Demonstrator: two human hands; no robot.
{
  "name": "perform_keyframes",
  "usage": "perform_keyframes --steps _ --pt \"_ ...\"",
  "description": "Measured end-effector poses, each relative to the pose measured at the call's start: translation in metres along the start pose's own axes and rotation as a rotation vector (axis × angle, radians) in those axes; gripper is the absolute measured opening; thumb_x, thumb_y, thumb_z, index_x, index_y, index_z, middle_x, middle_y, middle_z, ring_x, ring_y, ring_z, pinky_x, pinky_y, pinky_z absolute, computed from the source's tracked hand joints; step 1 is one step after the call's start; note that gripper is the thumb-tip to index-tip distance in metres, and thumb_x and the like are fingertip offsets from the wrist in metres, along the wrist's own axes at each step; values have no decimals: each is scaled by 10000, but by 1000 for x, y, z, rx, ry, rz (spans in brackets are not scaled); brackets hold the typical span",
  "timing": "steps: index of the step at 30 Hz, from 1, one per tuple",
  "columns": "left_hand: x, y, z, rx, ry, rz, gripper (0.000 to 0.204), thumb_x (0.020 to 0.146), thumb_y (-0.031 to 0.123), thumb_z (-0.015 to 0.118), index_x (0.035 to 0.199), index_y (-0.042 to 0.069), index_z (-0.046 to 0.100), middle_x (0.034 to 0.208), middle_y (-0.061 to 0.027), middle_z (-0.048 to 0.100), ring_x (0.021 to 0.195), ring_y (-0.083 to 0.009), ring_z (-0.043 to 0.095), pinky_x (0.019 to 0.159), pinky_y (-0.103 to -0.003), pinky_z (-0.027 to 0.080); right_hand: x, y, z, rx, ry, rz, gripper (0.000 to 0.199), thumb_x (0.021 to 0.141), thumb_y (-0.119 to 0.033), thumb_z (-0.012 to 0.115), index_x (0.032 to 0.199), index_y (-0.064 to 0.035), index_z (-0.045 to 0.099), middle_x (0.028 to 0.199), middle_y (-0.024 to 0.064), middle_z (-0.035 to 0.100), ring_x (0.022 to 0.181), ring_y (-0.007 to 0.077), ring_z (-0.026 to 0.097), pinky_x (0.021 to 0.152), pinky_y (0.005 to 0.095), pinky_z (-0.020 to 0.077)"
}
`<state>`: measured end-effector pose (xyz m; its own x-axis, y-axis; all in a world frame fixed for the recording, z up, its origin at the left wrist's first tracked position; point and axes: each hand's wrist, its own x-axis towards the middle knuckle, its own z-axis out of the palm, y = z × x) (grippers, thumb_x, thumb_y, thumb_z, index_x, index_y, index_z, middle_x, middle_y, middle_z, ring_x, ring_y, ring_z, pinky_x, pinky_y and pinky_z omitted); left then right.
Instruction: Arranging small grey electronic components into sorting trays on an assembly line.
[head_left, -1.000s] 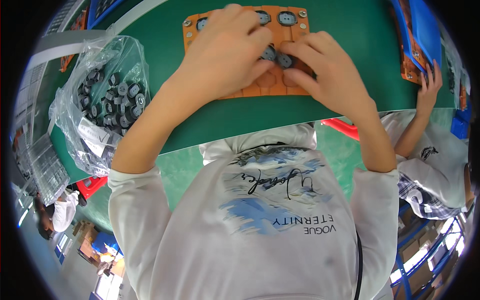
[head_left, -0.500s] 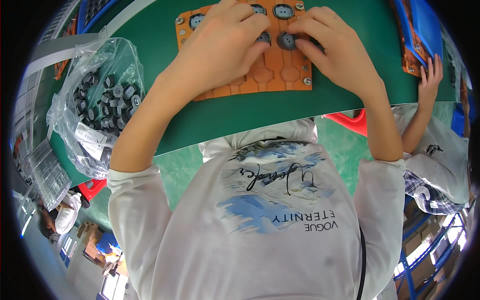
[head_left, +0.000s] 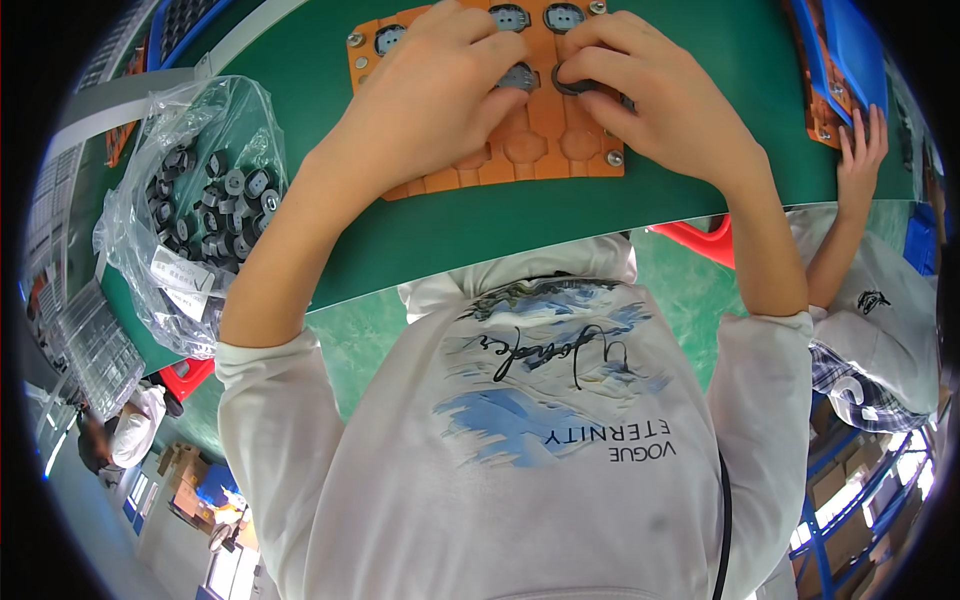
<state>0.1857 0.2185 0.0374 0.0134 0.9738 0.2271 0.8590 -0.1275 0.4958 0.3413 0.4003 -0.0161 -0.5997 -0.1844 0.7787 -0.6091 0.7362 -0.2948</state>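
An orange fixture plate [head_left: 455,180] with shaped recesses lies on the green table, several recesses holding black plastic parts with grey faces, such as one part [head_left: 565,17] along the far row. My right hand [head_left: 665,95] pinches a dark round plastic part [head_left: 570,82] at a recess right of the plate's middle; fingers cover much of it. Over the plate's left and middle lies my left hand [head_left: 430,95], its fingers curled. Thumb and index finger close around a grey-faced plastic part [head_left: 518,76] sitting in a recess. Nearest me, two recesses hold nothing.
A clear plastic bag [head_left: 200,120] of similar loose parts lies left of my left forearm. On the right, another person's hand [head_left: 862,150] touches an orange plate beside a blue tray [head_left: 855,55]. Red stools [head_left: 710,243] show below the table edge.
My right fingers have closed further over the dark part, which has shifted slightly left and is now more covered. My left hand has moved slightly left.
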Motion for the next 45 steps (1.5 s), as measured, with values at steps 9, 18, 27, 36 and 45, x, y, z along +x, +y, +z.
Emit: perform_keyframes --steps 9,18,27,36,45 --pt "4 6 -5 88 -67 74 155 778 103 735 850 19 626 875 -158 535 912 -356 542 798 -425 473 7 0 -8 -10 -80 -82 104 809 -35 665 898 -28 612 1019 149 532 982 354 545 869 404 472" --pt "9 -19 36 325 478 497 118 771 102 681 787 7 614 877 -166 558 923 -351 552 831 -430 466 37 -33 -22 -23 -498 562 128 800 -66 677 882 -33 585 1007 167 524 971 366 543 865 418 462" --pt "-1 1 4 166 -28 123 182 809 134 717 923 -2 676 930 -166 544 943 -350 530 846 -424 463 4 -21 -9 4 -334 519 104 810 -97 741 886 -44 693 1038 100 633 1049 322 567 934 410 454" --pt "-42 -6 -27 241 89 -23 513 812 193 774 1291 73 635 1331 -116 592 1230 -342 523 1025 -422 449 11 -67 -37 -325 -349 554 328 820 -168 774 1129 -72 721 1301 64 643 1214 322 560 1008 475 430" --pt "-82 7 36 132 278 -348 689 844 195 773 1462 99 485 1547 -218 357 1378 -440 360 1123 -497 361 -25 -39 -59 -227 -437 768 430 851 -9 657 1265 -126 672 1355 64 597 1332 290 448 1099 388 409"
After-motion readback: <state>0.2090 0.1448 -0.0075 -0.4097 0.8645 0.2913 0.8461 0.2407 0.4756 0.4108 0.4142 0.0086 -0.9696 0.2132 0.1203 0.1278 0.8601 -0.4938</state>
